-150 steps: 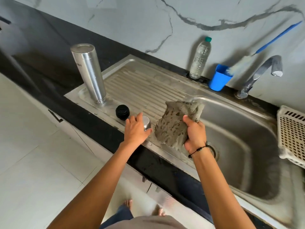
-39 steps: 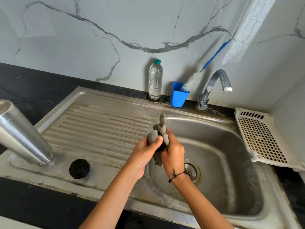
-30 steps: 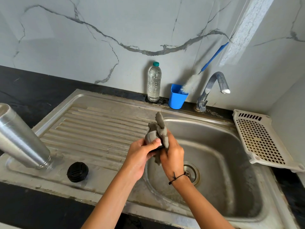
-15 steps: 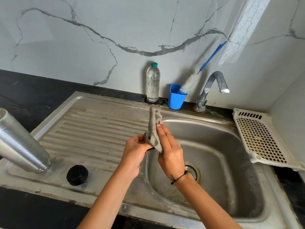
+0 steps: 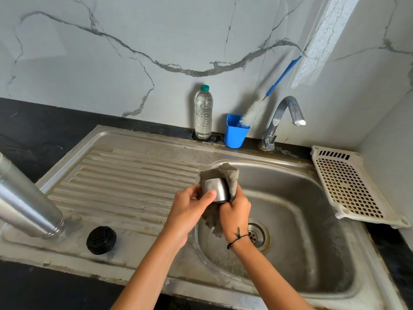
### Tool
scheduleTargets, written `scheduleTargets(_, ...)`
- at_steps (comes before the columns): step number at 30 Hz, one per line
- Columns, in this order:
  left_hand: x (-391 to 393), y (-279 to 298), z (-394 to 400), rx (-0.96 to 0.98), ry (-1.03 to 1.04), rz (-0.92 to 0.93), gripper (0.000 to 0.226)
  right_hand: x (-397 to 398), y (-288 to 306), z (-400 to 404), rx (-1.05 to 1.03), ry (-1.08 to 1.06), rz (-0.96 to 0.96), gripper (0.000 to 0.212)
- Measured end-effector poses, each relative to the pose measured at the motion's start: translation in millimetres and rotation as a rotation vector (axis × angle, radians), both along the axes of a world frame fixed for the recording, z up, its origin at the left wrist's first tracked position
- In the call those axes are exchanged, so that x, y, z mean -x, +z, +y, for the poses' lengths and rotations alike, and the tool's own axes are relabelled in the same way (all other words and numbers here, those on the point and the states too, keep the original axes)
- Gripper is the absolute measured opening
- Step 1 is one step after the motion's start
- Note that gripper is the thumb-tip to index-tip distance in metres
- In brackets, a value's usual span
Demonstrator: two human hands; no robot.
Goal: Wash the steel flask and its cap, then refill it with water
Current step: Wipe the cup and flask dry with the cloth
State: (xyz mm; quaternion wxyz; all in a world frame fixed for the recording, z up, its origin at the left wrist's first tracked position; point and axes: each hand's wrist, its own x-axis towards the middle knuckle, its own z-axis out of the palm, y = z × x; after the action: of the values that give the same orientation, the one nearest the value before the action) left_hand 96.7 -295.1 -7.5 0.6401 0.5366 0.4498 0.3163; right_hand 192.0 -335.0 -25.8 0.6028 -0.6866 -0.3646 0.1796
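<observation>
Over the left rim of the sink basin (image 5: pixel 317 222) my left hand (image 5: pixel 190 206) holds the small steel cap (image 5: pixel 215 190) between thumb and fingers. A grey cloth (image 5: pixel 228 175) wraps behind and under the cap, and my right hand (image 5: pixel 235 212) grips that cloth. The steel flask (image 5: pixel 24 202) stands upside down on the drainboard (image 5: pixel 125 182) at the far left, partly cut off by the frame. A black inner stopper (image 5: pixel 101 240) lies on the drainboard near the flask's mouth.
At the back stand a plastic water bottle (image 5: pixel 203 113), a blue cup (image 5: pixel 235 130) holding a blue-handled bottle brush (image 5: pixel 270 90), and the tap (image 5: pixel 283 117), which is not running. A white perforated basket (image 5: pixel 350 186) sits right of the basin. Dark countertop (image 5: pixel 33 121) surrounds the sink.
The cloth, bunched upright around the cap half a second ago, has slid back and the cap's steel side now shows. Five seconds ago my left hand was picking the cap off the drainboard.
</observation>
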Motion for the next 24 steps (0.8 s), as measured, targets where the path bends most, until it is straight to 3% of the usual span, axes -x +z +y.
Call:
scheduleTargets(4, -8.0, -2.1, -5.1, -0.083, 0.130, 0.068, 0.019, 8.7, -7.8, 0.4, 0.004, 0.022, -0.281, 0.041)
scheduleTargets(6, -5.2, -2.9, -1.8, -0.001, 0.095, -0.033, 0.023, 5.6, -10.7, -1.8, -0.002, 0.031, -0.333, 0.045)
scheduleTargets(10, 0.5, -1.4, 2.2, 0.132, -0.040, -0.312, 0.033, 2.2, -3.1, -1.4, -0.055, 0.048, 0.017, 0.021)
scheduleTargets(12, 1.4, -0.1, 4.1, 0.171, -0.039, -0.371, 0.039, 3.8, -1.1, -0.7, -0.043, 0.041, 0.078, 0.021)
scheduleTargets(14, 2.2, -0.6, 6.4, 0.211, -0.001, -0.383, 0.041, 4.6, -1.4, -2.8, -0.021, 0.044, -0.070, 0.023)
scheduleTargets(18, 2.8, -5.1, 6.1, 0.167, 0.055, -0.224, 0.026, 1.9, -11.4, -6.0, -0.018, 0.085, -0.448, 0.052)
scheduleTargets(20, 2.2, -5.9, 3.9, 0.151, 0.057, -0.184, 0.027, -2.4, -17.8, -7.0, -0.045, 0.106, -0.575, 0.054)
scheduleTargets(22, 2.9, -6.5, 2.0, 0.175, 0.032, -0.244, 0.029, -4.4, -17.3, -7.7, -0.059, 0.106, -0.504, 0.049)
scheduleTargets(24, 4.2, -8.7, -0.1, 0.258, -0.016, -0.401, 0.033, -4.6, -10.3, -5.4, -0.045, 0.079, -0.315, 0.040)
